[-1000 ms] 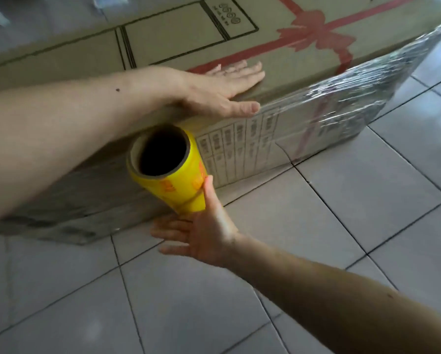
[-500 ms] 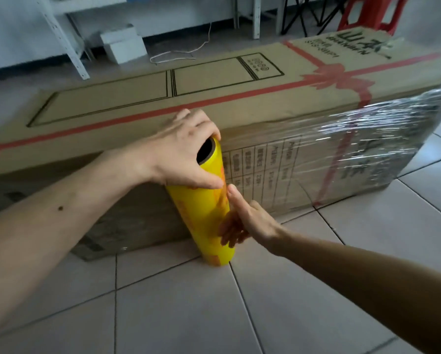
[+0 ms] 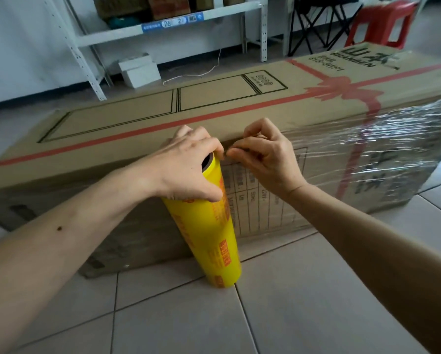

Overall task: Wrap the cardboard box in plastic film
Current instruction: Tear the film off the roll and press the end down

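Fingers [image 3: 188, 185] of my left hand [image 3: 186, 167] grasp the top of the tall yellow roll of plastic film [image 3: 209, 226]; my right hand [image 3: 262, 157] pinches just beside it, apparently at the film edge. Behind them lies the long brown cardboard box [image 3: 142, 118]: its film-wrapped stretch [image 3: 367, 154] lies right of my fingers, and I judge the left part still bare.

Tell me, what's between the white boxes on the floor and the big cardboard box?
In the head view, a thin white cord lies on bare floor between the white boxes and the cardboard box.
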The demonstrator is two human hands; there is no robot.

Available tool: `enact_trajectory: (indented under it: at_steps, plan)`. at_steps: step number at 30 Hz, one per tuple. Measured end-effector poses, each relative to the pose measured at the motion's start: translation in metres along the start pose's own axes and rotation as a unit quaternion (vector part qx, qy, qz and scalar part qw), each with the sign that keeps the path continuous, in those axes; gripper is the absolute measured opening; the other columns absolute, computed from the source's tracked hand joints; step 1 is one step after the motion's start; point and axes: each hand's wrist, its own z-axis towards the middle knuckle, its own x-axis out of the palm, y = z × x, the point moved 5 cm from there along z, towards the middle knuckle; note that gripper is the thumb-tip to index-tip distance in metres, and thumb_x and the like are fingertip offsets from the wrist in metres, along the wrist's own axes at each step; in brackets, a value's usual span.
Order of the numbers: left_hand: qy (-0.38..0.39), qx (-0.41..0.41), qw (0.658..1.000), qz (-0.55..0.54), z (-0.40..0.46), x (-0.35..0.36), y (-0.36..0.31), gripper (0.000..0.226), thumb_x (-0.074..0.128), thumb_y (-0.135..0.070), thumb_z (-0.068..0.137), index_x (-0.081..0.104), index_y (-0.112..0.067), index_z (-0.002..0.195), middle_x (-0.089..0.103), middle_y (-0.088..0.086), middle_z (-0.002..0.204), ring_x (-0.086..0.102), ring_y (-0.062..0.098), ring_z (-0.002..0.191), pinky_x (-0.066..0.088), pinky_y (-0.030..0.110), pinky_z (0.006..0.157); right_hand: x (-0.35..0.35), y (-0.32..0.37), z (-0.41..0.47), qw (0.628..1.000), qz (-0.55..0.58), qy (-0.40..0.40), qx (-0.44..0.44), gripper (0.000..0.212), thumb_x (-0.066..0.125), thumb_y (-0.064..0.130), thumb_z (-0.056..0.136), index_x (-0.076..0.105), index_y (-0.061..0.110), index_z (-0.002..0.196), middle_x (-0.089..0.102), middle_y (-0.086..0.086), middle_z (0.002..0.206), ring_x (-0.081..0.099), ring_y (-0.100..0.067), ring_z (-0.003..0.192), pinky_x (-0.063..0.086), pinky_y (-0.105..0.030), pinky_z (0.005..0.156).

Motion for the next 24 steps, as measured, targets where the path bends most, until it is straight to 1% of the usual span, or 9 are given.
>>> enact_trajectory:
  at_steps: [3,6,10,16,18,20,22,24]
  plan:
    - [-0.014,0.007,1.000,-0.012,-0.001,0.001,0.001,0.070,0.060,-0.054,0.054,0.049,-0.036,0.120,0.040,-0.009,0.118,0.027,0.013,0.117,0.035,0.034,0.093,0.004,-0.001,-0.004,0.999,-0.003,-0.022,0.025,0.025,0.071,0.035,0.085,0.076,0.010,0.083,0.058,-0.004,0.085,0.055,-0.013,0.069,0.050,-0.041,0.054]
    - [-0.003,0.004,1.000,-0.031,-0.001,0.000,0.002,0.068,0.061,-0.052,0.054,0.048,-0.038,0.119,0.040,-0.010,0.114,0.026,0.011,0.115,0.033,0.033,0.087,0.007,0.000,-0.005,0.997,-0.008,-0.050,0.052,0.026,0.070,0.037,0.085,0.075,0.011,0.080,0.059,-0.002,0.082,0.052,-0.007,0.066,0.049,-0.039,0.052]
    - [0.014,0.002,0.999,-0.040,-0.001,-0.001,0.005,0.066,0.062,-0.050,0.054,0.050,-0.040,0.118,0.040,-0.011,0.114,0.025,0.010,0.114,0.036,0.035,0.086,0.010,0.003,-0.007,0.995,-0.031,-0.074,0.062,0.026,0.071,0.037,0.084,0.074,0.012,0.078,0.059,-0.001,0.081,0.047,-0.002,0.065,0.047,-0.034,0.049]
    - [0.020,-0.001,0.998,-0.054,-0.002,-0.004,0.005,0.059,0.062,-0.048,0.055,0.054,-0.040,0.112,0.043,-0.008,0.113,0.028,0.013,0.115,0.036,0.037,0.087,0.011,0.005,-0.004,0.993,-0.056,-0.081,0.065,0.027,0.071,0.039,0.083,0.074,0.013,0.076,0.059,-0.001,0.080,0.049,-0.006,0.062,0.045,-0.031,0.047]
    - [0.039,0.018,0.998,-0.055,-0.003,-0.001,0.000,0.050,0.061,-0.046,0.057,0.055,-0.044,0.107,0.041,-0.009,0.113,0.026,0.009,0.112,0.034,0.037,0.087,0.013,0.003,-0.005,0.989,-0.076,-0.089,0.092,0.027,0.071,0.039,0.083,0.074,0.013,0.075,0.059,-0.001,0.080,0.052,-0.010,0.062,0.045,-0.031,0.047]
    - [0.056,0.032,0.997,-0.053,-0.003,0.003,-0.003,0.042,0.061,-0.045,0.058,0.056,-0.049,0.100,0.040,-0.009,0.113,0.025,0.010,0.112,0.033,0.037,0.087,0.015,0.000,-0.005,0.984,-0.081,-0.100,0.125,0.024,0.073,0.036,0.082,0.074,0.013,0.074,0.059,-0.002,0.080,0.053,-0.010,0.062,0.046,-0.033,0.047]
    - [0.052,0.014,0.997,-0.063,-0.003,0.002,0.002,0.047,0.062,-0.045,0.057,0.052,-0.050,0.102,0.041,-0.009,0.114,0.027,0.013,0.113,0.034,0.034,0.082,0.014,-0.001,-0.006,0.986,-0.045,-0.099,0.125,0.025,0.072,0.035,0.083,0.075,0.011,0.076,0.058,-0.004,0.078,0.052,-0.010,0.063,0.047,-0.035,0.049]
    - [0.038,0.015,0.996,-0.077,-0.002,-0.001,0.005,0.065,0.066,-0.044,0.055,0.040,-0.049,0.114,0.043,-0.011,0.115,0.029,0.013,0.112,0.037,0.030,0.076,0.007,0.000,-0.006,0.991,-0.016,-0.078,0.111,0.028,0.066,0.034,0.088,0.076,0.009,0.082,0.057,-0.006,0.079,0.052,-0.011,0.066,0.048,-0.037,0.056]
